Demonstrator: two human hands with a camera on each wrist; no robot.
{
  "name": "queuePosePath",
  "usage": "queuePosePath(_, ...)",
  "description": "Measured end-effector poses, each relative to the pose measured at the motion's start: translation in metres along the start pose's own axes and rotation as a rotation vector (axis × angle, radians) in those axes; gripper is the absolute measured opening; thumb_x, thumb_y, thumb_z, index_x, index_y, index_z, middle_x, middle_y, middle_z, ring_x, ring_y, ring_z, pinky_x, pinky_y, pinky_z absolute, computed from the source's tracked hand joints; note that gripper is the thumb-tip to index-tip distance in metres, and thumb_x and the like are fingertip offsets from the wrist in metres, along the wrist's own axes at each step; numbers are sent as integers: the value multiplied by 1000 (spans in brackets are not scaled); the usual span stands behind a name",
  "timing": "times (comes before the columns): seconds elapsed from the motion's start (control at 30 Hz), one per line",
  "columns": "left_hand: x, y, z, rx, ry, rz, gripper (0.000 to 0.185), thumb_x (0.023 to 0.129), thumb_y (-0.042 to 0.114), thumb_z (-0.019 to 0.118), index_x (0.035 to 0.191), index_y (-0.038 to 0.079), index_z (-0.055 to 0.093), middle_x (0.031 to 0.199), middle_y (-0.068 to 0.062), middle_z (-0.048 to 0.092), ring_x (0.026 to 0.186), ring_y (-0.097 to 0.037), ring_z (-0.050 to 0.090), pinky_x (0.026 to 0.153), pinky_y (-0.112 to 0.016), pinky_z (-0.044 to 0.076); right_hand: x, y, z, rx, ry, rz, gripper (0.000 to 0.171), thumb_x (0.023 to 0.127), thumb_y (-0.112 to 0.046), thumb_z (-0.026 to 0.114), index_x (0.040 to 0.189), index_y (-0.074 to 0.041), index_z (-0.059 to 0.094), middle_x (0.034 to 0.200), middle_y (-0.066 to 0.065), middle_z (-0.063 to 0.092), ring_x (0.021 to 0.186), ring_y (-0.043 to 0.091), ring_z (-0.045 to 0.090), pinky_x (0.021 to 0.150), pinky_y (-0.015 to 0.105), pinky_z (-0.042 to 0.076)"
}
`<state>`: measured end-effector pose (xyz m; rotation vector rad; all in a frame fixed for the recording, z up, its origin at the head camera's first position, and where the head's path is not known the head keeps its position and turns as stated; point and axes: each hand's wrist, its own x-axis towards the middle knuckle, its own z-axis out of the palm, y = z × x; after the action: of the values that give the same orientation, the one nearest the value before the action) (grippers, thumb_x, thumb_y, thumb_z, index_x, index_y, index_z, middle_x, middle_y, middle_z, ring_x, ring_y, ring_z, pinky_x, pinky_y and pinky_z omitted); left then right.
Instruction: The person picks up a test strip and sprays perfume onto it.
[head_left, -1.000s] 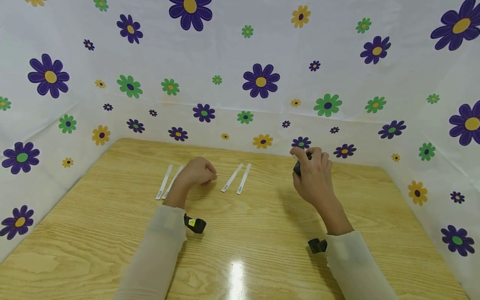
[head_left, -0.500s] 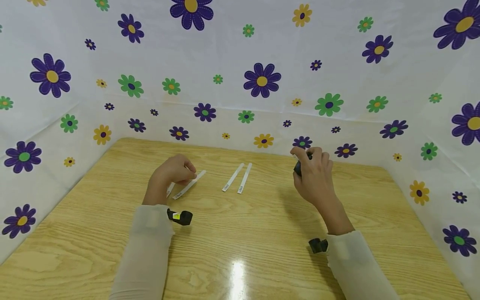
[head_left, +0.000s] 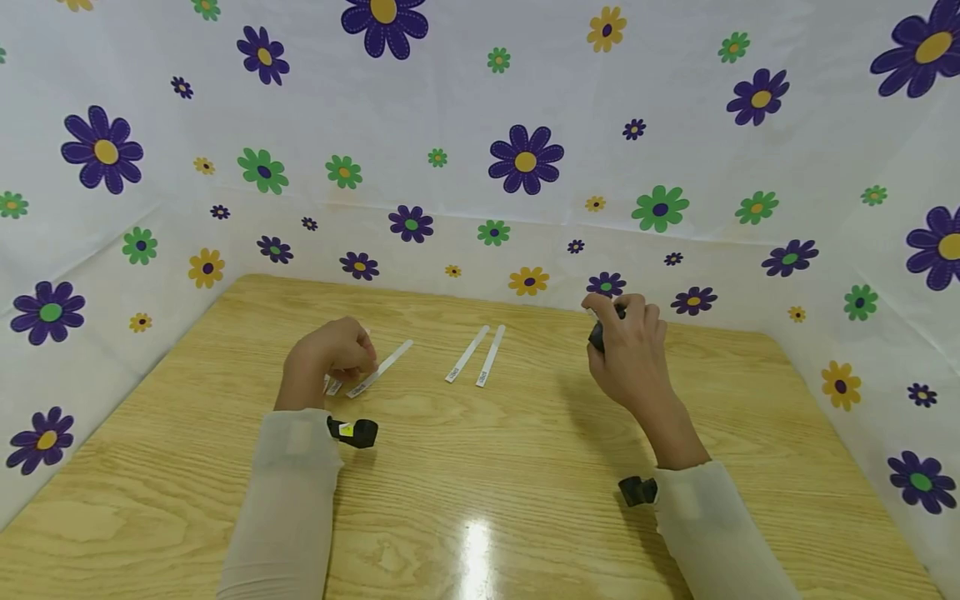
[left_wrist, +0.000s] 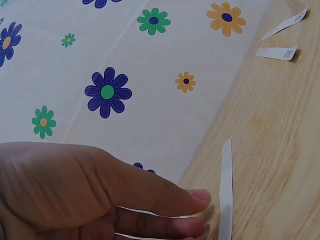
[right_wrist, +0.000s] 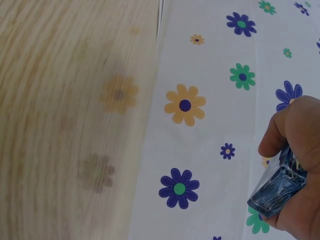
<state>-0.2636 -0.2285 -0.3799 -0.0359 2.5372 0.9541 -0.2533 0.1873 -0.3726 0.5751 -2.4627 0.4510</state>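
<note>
My left hand (head_left: 330,354) is low over the left group of white paper strips, its thumb and fingers pointing down. One slanting strip (head_left: 393,358) shows beside its fingertips; others lie partly hidden under the hand. In the left wrist view, the thumb and a finger come close to a strip (left_wrist: 226,185) with nothing between them. On the right, my right hand (head_left: 632,358) grips a dark, faceted glass perfume bottle (right_wrist: 280,187) held up above the table, the index finger bent over its top.
Two more white strips, the nearer-left one (head_left: 467,354) and its neighbour (head_left: 491,356), lie side by side mid-table, with small print at their lower ends. A white flower-print cloth (head_left: 450,192) encloses the wooden table (head_left: 480,467) at the back and sides.
My left hand has moved left and is now lower over the left strips; one of those strips has turned and shifted right. The right hand with the perfume bottle stays in place.
</note>
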Motion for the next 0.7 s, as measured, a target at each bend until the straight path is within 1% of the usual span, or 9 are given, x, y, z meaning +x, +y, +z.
queuePosePath(0.1,-1,0,0,-14,-22,-24,11,90,5,74,96,-1,67,76,-10,58,65,-21,53,63,-32,51,0,0,0,2,3,0,54,85,4,67,129,-21,48,123,34,44,99,52,42,75,60,37)
queuePosePath(0.23,-3,1,0,-19,-47,-61,23,86,3,80,102,0,64,82,-12,59,68,-23,56,64,-33,52,0,0,1,4,6,-3,54,85,4,66,129,-21,48,123,34,44,98,51,42,74,60,37)
queuePosePath(0.33,-5,2,1,0,-68,-77,31,83,2,82,107,1,62,89,-13,60,69,-24,58,65,-33,53,0,0,1,2,7,-7,54,85,3,66,129,-21,48,122,34,44,97,51,42,74,59,37)
queuePosePath(0.5,-6,3,4,44,-107,-69,39,81,-1,84,111,1,58,95,-14,59,70,-23,59,66,-32,53,0,0,1,-2,9,-11,53,85,3,66,129,-21,48,122,34,44,97,51,42,73,60,38)
queuePosePath(0.6,-5,3,5,37,-107,-63,41,79,-4,83,111,1,57,94,-14,59,69,-23,58,64,-32,52,0,-1,0,1,8,-10,54,85,3,67,129,-21,48,122,34,44,97,51,42,73,59,38)
queuePosePath(0.7,-3,2,6,7,-111,-50,42,78,-8,81,112,0,56,90,-13,59,67,-22,56,62,-31,52,0,-1,1,5,5,-12,54,85,3,67,129,-21,47,122,34,44,97,51,43,73,59,37)
